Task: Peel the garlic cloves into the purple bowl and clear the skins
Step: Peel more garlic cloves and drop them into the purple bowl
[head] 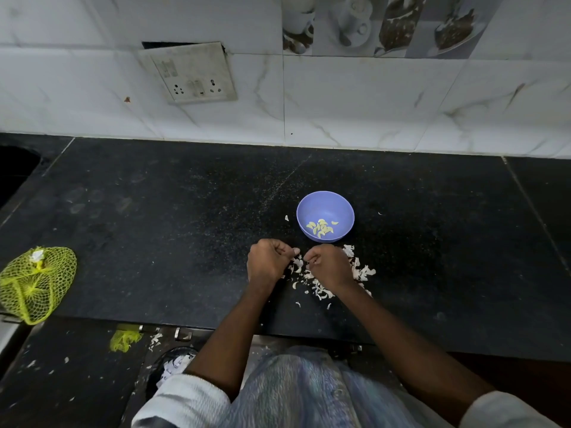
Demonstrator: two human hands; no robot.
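Worked low over the black speckled stone bench (pixel 154 227), left grip (pixel 267 262) and right grip (pixel 329 265) held close together, almost meeting at the fingertips. Curled the fingers of both grips inward, tips turned toward each other as for picking at a clove. Could not tell whether anything was pinched there: too small, and hidden by the fingers.

Found the small round purple plastic bowl (pixel 309 205) standing just beyond the grips, with a little cluster of pale yellow peeled garlic cloves (pixel 321 227) on its bottom. Judged that spot chosen so a finished clove needed only a short drop forward.

Found the papery white garlic skins (pixel 361 270) in a loose heap under the grips and to their right, near the bowl but outside it. Judged this to keep waste apart from the cloves and gathered for one sweep later.

Noted a yellow mesh net bag (pixel 34 282) well apart at the bench's left edge, out of the working area, and more white scraps (pixel 156 338) down on the floor, not yet cleared.
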